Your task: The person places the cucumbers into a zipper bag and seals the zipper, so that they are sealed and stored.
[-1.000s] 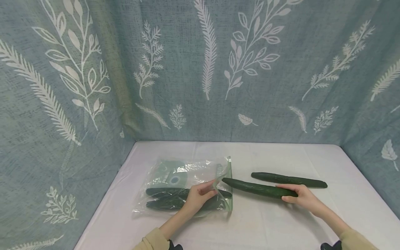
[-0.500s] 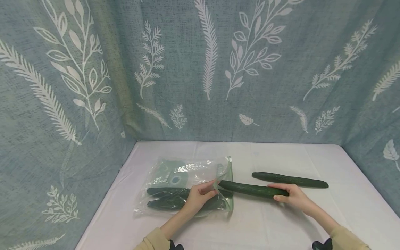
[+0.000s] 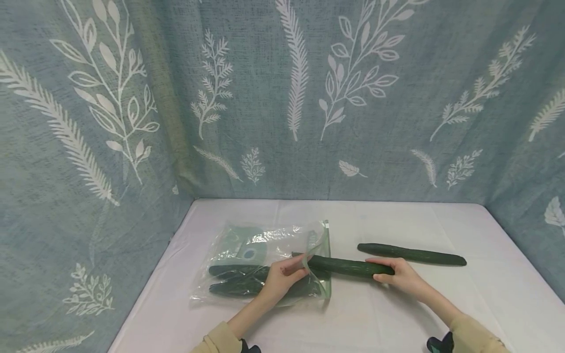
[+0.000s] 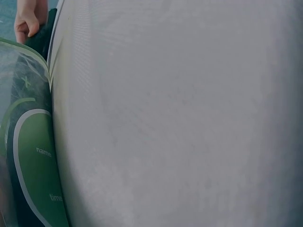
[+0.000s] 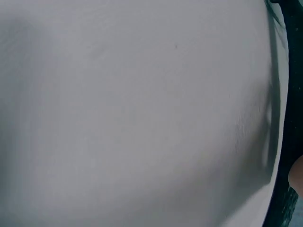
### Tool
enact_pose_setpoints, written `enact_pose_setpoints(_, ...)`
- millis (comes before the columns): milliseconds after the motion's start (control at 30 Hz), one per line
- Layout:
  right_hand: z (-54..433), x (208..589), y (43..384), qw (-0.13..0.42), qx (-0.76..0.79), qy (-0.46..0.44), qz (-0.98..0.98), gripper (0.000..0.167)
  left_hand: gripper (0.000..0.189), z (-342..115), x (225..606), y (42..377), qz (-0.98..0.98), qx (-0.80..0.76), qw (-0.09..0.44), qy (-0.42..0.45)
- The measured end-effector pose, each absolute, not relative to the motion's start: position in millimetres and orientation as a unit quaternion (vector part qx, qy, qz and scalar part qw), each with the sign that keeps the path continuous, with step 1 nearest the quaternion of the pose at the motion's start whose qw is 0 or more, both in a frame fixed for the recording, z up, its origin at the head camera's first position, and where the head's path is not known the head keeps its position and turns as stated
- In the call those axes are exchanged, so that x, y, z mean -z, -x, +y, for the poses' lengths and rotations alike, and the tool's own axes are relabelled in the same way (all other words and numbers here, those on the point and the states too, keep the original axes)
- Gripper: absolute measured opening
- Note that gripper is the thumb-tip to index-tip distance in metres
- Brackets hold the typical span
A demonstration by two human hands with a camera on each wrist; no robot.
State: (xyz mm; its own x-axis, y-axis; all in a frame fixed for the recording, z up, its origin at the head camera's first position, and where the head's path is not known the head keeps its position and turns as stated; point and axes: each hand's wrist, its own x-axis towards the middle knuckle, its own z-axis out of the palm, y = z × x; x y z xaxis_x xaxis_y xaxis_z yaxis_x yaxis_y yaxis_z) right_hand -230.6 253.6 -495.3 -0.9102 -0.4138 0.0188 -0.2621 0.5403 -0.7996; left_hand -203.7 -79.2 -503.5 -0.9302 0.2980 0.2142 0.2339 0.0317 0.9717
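A clear zip bag with green print (image 3: 258, 236) lies flat, its mouth facing right. Inside it, two dark green cucumbers (image 3: 234, 288) lie side by side. My left hand (image 3: 278, 282) pinches the upper film at the mouth and holds it raised. My right hand (image 3: 401, 278) grips another cucumber (image 3: 344, 266) near its right end; its left tip is inside the bag's opening. The left wrist view has the bag's printed side (image 4: 40, 156) at the left edge. Along the right wrist view's right edge runs the held cucumber (image 5: 294, 85), with a fingertip (image 5: 297, 177) on it.
One more cucumber (image 3: 412, 254) lies on the white tablecloth (image 3: 366, 318), behind the right hand. Blue-green curtains with white leaf prints (image 3: 265, 98) enclose the table at the back and both sides.
My right hand has moved left, bringing the cucumber's tip from just outside the bag's mouth to inside it. The left hand keeps its hold on the film.
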Motion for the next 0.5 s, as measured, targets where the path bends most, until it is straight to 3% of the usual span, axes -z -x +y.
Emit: enact_pose_setpoints(500,230,502,237,0.072,0.444,0.183,0.874,0.044,0.045,-80,505,205,0.718,-0.671,0.022,-0.183)
